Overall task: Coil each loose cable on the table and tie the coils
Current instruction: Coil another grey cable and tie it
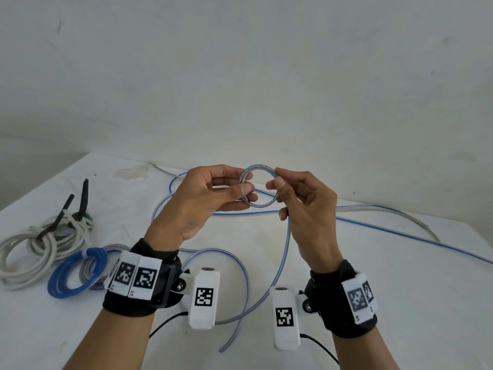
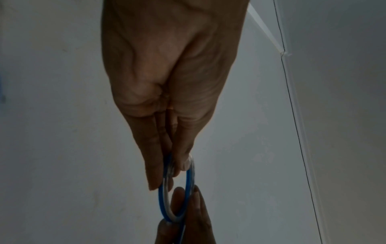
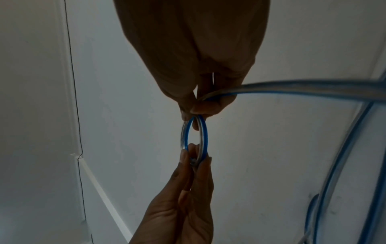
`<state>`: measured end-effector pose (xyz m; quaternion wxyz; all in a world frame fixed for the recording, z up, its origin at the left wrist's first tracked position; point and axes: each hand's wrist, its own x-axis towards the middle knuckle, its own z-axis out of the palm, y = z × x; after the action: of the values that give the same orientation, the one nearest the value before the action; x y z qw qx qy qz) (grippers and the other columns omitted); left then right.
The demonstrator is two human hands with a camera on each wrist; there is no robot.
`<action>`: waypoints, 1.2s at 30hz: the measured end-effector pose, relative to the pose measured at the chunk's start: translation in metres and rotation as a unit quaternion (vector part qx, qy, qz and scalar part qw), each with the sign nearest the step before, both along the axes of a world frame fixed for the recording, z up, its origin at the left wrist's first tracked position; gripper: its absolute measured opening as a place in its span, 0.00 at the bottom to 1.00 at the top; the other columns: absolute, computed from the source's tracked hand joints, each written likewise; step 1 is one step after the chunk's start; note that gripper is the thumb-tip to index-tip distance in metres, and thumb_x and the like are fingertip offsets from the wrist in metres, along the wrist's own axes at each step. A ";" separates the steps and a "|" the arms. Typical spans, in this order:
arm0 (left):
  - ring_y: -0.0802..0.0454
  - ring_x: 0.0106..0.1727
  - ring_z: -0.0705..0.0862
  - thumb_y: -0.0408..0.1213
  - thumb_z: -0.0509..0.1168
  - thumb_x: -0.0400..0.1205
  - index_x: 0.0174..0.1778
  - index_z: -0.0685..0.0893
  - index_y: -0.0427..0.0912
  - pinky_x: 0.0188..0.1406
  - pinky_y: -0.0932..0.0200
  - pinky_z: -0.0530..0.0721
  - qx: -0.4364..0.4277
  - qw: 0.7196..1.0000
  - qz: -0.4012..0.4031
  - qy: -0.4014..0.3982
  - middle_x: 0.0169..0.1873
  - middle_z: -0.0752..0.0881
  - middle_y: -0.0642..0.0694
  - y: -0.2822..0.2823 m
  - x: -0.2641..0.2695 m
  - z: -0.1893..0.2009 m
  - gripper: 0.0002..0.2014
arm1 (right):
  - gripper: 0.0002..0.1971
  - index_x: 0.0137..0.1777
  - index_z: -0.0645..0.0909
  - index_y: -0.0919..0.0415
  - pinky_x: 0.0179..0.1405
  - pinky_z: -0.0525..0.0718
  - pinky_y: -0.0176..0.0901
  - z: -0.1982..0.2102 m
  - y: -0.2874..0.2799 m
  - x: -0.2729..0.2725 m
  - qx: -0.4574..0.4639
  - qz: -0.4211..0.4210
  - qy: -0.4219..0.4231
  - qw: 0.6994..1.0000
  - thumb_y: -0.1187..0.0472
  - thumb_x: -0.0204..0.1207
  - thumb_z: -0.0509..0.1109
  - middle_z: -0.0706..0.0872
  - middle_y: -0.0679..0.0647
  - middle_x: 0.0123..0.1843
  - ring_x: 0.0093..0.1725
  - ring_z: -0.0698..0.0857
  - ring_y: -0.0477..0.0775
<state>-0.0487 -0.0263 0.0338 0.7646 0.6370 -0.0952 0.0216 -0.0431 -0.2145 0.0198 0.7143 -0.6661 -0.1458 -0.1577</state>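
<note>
A blue-and-clear flat cable (image 1: 285,249) lies in loose bends over the white table (image 1: 373,276). Its end is wound into a small ring-shaped coil (image 1: 258,186), held in the air above the table. My left hand (image 1: 213,193) pinches the coil's left side between thumb and fingers; my right hand (image 1: 296,193) pinches its right side. The cable's tail runs down from under my right hand. In the left wrist view the coil (image 2: 177,189) shows edge-on below my left hand (image 2: 167,165). The right wrist view shows the coil (image 3: 195,138) between both hands, with my right hand (image 3: 198,107) gripping its top.
At the table's left lie a tied white cable coil (image 1: 34,249) with black ties, a tied blue coil (image 1: 74,276) and a clear-grey coil (image 1: 106,260) partly behind my left wrist. A plain wall (image 1: 240,76) stands behind the table. The cable trails off the right edge.
</note>
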 end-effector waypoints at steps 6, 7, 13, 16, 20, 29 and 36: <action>0.39 0.47 0.94 0.26 0.73 0.80 0.57 0.89 0.32 0.45 0.55 0.92 0.006 0.999 0.026 -0.023 0.45 0.92 0.36 -0.006 -0.001 0.001 0.10 | 0.07 0.58 0.86 0.63 0.27 0.79 0.38 -0.002 0.005 -0.002 0.053 -0.008 0.015 0.998 0.63 0.85 0.71 0.94 0.60 0.46 0.36 0.80 0.52; 0.39 0.46 0.94 0.25 0.73 0.80 0.58 0.88 0.32 0.44 0.55 0.92 0.007 0.999 0.035 -0.028 0.46 0.92 0.36 -0.008 0.000 0.001 0.11 | 0.05 0.57 0.84 0.64 0.27 0.79 0.38 -0.003 0.007 -0.002 0.057 -0.018 0.008 0.998 0.63 0.85 0.71 0.94 0.60 0.46 0.35 0.80 0.52; 0.40 0.46 0.94 0.26 0.74 0.80 0.60 0.88 0.34 0.46 0.55 0.91 -0.007 0.999 0.033 -0.024 0.45 0.92 0.38 -0.007 0.002 0.000 0.13 | 0.01 0.51 0.83 0.62 0.27 0.82 0.42 -0.003 0.010 -0.001 0.054 -0.044 -0.027 0.997 0.65 0.85 0.71 0.93 0.60 0.45 0.36 0.82 0.54; 0.42 0.55 0.92 0.39 0.73 0.79 0.67 0.84 0.38 0.54 0.53 0.91 0.022 1.000 -0.008 -0.001 0.54 0.92 0.36 -0.005 0.001 0.003 0.20 | 0.01 0.49 0.86 0.60 0.26 0.82 0.41 -0.001 0.005 0.000 0.008 -0.012 -0.021 1.000 0.65 0.83 0.73 0.93 0.60 0.44 0.38 0.83 0.58; 0.45 0.43 0.90 0.49 0.63 0.85 0.65 0.83 0.36 0.48 0.55 0.90 0.053 0.998 -0.018 0.009 0.48 0.92 0.39 -0.007 -0.001 0.003 0.22 | 0.02 0.48 0.89 0.56 0.25 0.81 0.40 0.000 0.005 -0.002 -0.112 0.024 -0.037 0.993 0.63 0.81 0.76 0.92 0.50 0.41 0.38 0.83 0.51; 0.56 0.26 0.65 0.44 0.58 0.92 0.37 0.76 0.44 0.28 0.60 0.67 0.055 0.994 -0.007 0.092 0.23 0.68 0.57 -0.033 0.001 -0.006 0.17 | 0.04 0.47 0.89 0.54 0.44 0.85 0.47 0.001 0.003 -0.002 -0.196 -0.007 -0.060 0.979 0.62 0.82 0.75 0.91 0.40 0.40 0.46 0.87 0.50; 0.57 0.24 0.62 0.48 0.53 0.93 0.36 0.70 0.43 0.25 0.65 0.66 0.126 0.988 -0.034 0.085 0.22 0.64 0.57 -0.029 0.002 -0.004 0.20 | 0.04 0.46 0.90 0.52 0.42 0.83 0.47 0.000 0.000 -0.001 -0.198 -0.004 -0.056 0.979 0.61 0.81 0.76 0.92 0.41 0.41 0.46 0.88 0.51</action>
<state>-0.0467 -0.0556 0.0299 0.6835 0.7245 -0.0539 -0.0711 -0.0442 -0.2144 0.0200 0.5586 -0.7849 -0.2110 -0.1653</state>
